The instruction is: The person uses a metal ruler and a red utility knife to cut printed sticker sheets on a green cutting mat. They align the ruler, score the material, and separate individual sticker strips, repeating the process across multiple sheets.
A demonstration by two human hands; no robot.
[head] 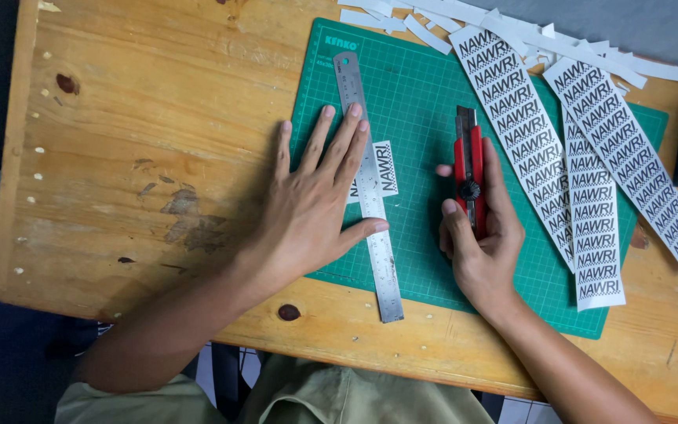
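The left hand (315, 196) presses flat, fingers spread, on the steel ruler (370, 188) over a small printed label (386, 169) on the green mat (425, 102). The right hand (480, 235) grips a red knife (470, 169), fingers wrapped. If the ruler slips, the blade could nick the nearby thumb.

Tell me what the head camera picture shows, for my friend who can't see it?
A person's left hand presses a metal ruler flat over a small printed label on a green cutting mat, while the right hand grips a red utility knife. Long strips of printed labels lie to the right on the wooden table.
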